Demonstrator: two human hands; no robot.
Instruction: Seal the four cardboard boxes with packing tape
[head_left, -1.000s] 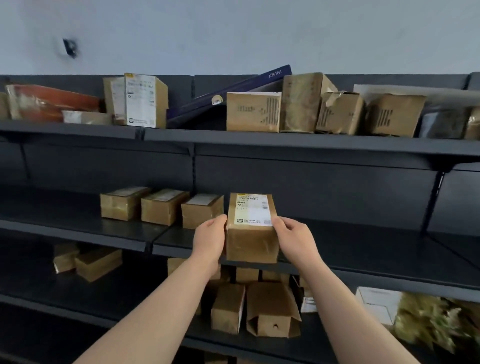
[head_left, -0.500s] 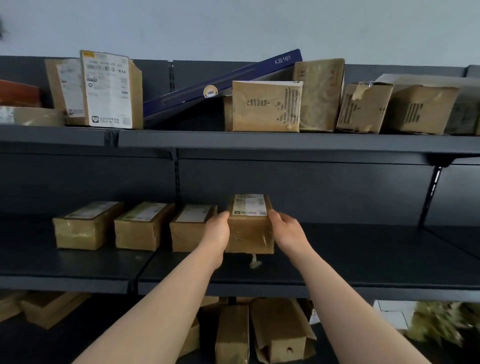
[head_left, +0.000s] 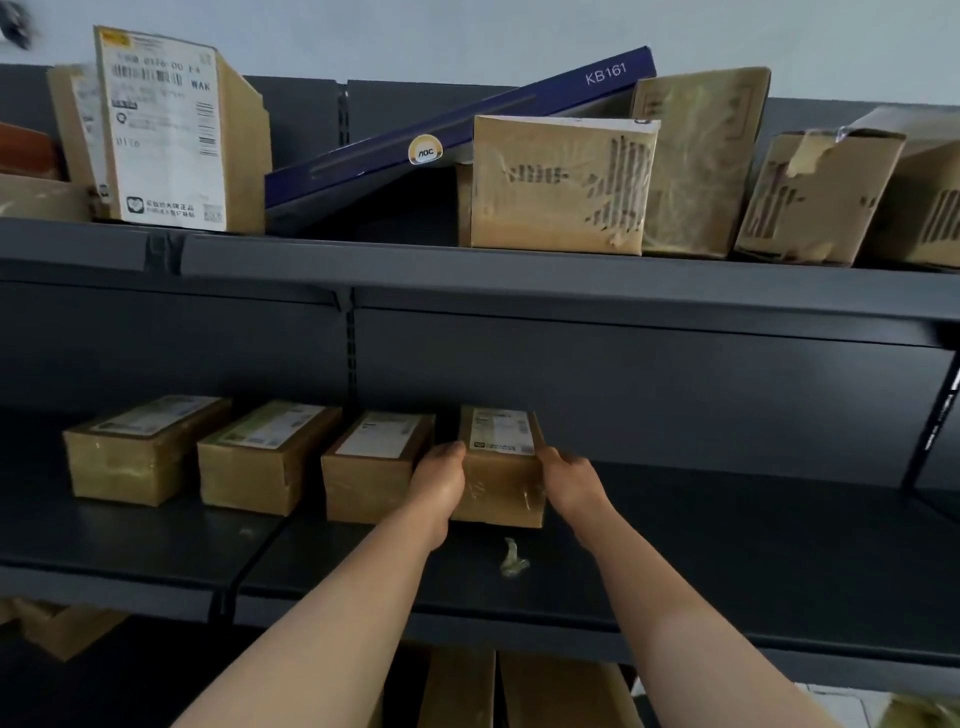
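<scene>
Setting the fourth box (head_left: 501, 483) down on the middle shelf (head_left: 727, 545), lifted clear a second ago, now resting at the right end just beside the three other boxes (head_left: 262, 457); still gripping its sides with left hand (head_left: 441, 480) and right hand (head_left: 569, 480); judging by tape glistening across it, probably finishing the task.

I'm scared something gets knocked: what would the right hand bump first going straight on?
Probably the shelf's back panel, past the box the right hand holds; depth is unclear.
</scene>
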